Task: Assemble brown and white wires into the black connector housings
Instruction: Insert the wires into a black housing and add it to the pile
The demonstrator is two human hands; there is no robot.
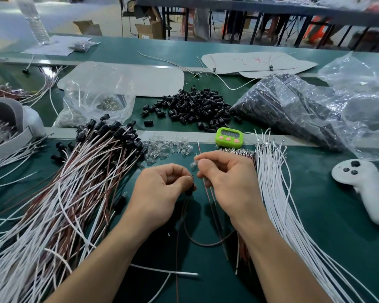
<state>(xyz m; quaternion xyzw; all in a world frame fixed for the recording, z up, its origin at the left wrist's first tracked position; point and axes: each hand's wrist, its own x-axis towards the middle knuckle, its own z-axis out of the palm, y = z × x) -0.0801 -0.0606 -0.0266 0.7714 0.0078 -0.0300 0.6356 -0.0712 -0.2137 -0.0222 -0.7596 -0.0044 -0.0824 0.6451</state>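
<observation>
My left hand (162,189) pinches a black connector housing (189,190) with a brown wire (202,242) trailing down from it over the green mat. My right hand (225,178) pinches a small clear bulb (194,165) between thumb and forefinger, and thin brown wires (210,200) hang from its fingers. The two hands are a few centimetres apart above the mat. A pile of loose black housings (195,108) lies further back. Finished brown-and-white wire assemblies (85,171) fan out at the left. Loose white wires (278,193) lie at the right.
Clear bulbs (169,148) are scattered beside a green timer (229,136). A white controller (368,189) rests at the right. Plastic bags (293,106) of black parts and a bag of small parts (96,99) sit behind. A grey-and-white headset (15,121) with wires lies at the far left.
</observation>
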